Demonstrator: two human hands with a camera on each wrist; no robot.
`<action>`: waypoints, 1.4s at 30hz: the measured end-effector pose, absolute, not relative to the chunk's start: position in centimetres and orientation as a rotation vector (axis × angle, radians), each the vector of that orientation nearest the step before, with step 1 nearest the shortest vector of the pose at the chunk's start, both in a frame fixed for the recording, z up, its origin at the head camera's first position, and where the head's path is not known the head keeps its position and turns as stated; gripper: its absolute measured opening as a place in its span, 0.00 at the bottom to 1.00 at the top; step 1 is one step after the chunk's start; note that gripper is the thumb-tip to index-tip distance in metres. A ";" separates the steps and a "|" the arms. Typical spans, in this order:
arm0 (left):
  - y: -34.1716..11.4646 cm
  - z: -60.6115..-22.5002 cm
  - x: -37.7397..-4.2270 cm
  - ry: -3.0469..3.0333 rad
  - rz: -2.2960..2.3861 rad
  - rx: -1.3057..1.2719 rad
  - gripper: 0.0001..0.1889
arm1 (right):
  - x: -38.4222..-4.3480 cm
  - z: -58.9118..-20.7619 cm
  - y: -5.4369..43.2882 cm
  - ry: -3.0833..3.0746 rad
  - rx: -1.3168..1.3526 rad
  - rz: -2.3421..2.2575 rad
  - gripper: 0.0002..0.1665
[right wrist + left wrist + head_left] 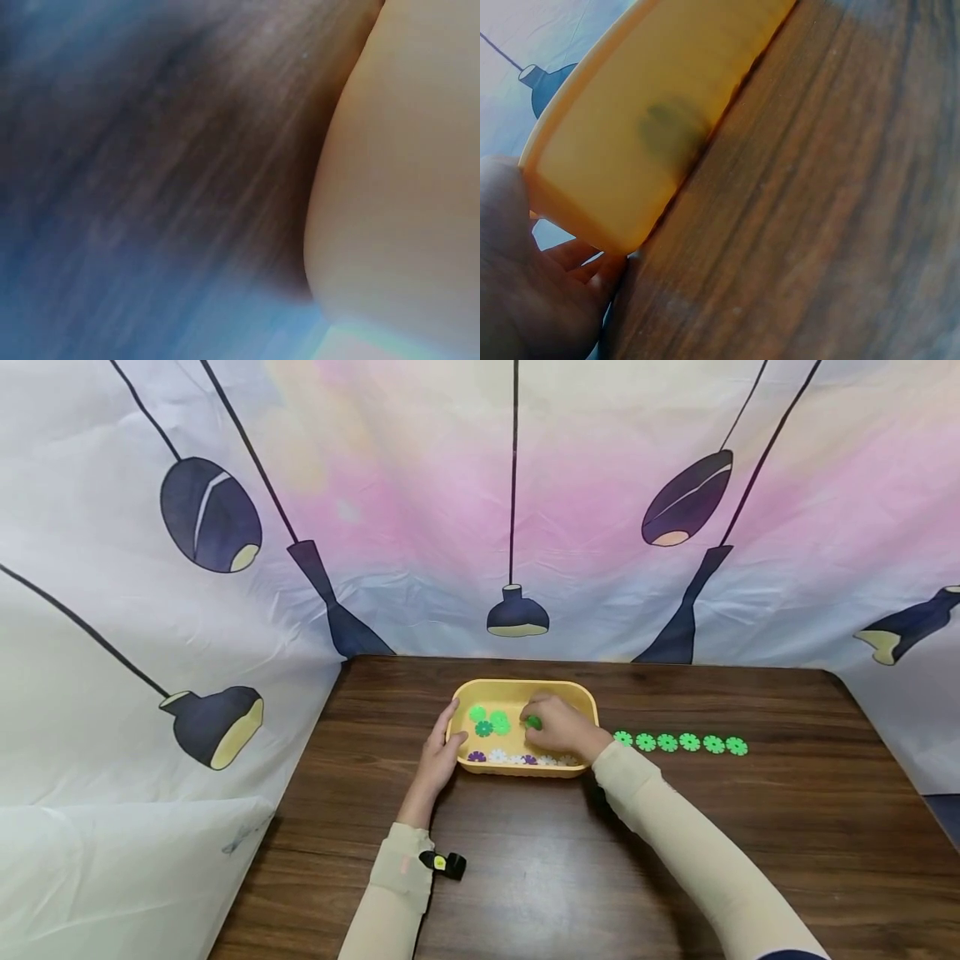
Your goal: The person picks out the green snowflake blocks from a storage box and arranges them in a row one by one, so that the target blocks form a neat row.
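Note:
A yellow plastic tray (525, 682) stands on the table, and my left hand (437, 758) grips its left end. In the left wrist view the thumb of that hand (544, 292) lies at the rim, with the fingers around the outside of the tray wall (607, 150). Inside the tray, my right hand (557, 725) pinches a green snowflake disc (533, 722). Light green discs (477, 714) and a darker green disc (483, 728) lie to the left of it. White discs (498, 756) and purple discs (476, 757) lie along the near side. The right wrist view shows neither fingers nor disc.
To the right of the tray, a row of several green snowflake discs (667, 742) lies on the dark wooden table (517, 860). A cloth printed with hanging lamps (420, 527) rises behind the table's back edge. A small black device (447, 864) sits at the left wrist.

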State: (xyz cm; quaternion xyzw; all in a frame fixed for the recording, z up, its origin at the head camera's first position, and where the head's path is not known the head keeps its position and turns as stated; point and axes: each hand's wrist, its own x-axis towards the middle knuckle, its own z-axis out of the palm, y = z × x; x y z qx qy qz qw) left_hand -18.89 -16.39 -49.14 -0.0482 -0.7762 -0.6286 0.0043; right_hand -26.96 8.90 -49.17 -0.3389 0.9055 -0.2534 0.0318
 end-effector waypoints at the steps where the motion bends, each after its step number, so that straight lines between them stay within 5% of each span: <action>1: -16.4 -49.2 -18.9 -2.430 -1.970 -0.152 0.32 | -26.9 -49.1 8.9 2.787 -1.050 -0.776 0.12; 42: -16.8 -51.8 -20.1 -2.425 -1.917 -0.153 0.32 | -24.3 -44.3 13.0 2.784 -1.153 -0.788 0.14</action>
